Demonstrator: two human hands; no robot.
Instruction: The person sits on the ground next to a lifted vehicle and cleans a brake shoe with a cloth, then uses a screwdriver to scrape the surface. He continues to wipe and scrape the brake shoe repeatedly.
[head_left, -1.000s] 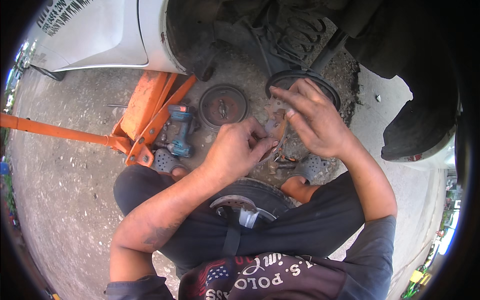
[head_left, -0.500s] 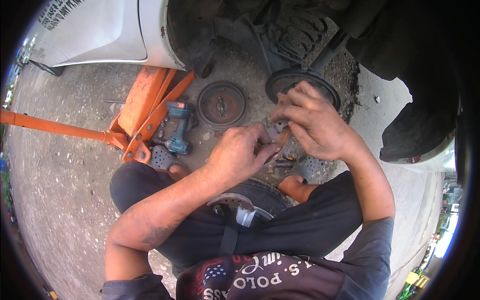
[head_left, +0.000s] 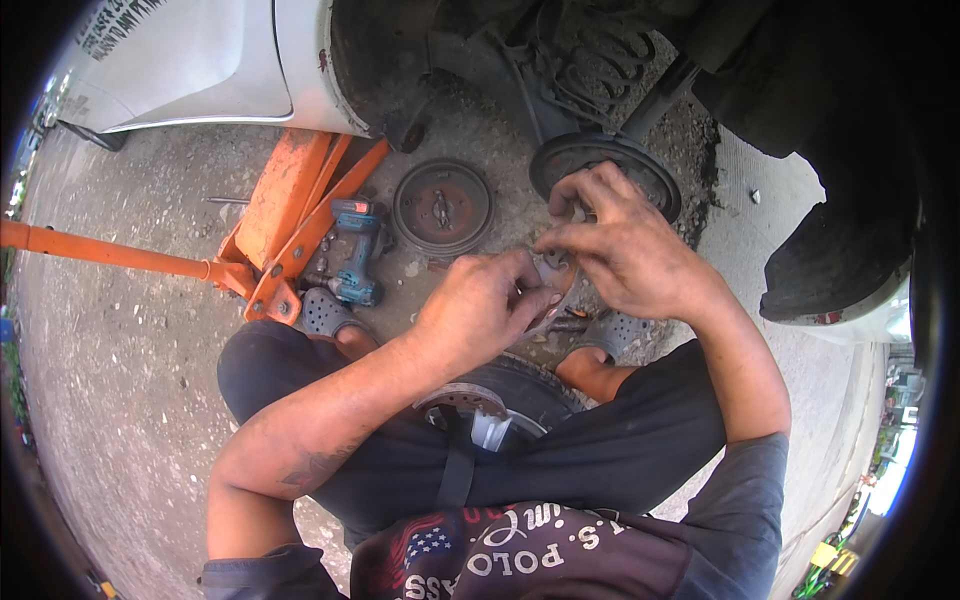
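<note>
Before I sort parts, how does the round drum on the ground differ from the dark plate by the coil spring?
The drum lies on the ground, whereas the plate sits by the coil spring. The drum has a reddish-brown middle; the plate looks dark overall. The drum shows whole, while the plate is partly hidden behind the right hand. Both are round.

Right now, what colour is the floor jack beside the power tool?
The floor jack is orange, shown best in the head view.

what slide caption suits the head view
Left hand pinches a partly hidden metal part, right hand close beside; brake drum and orange floor jack nearby.
</note>
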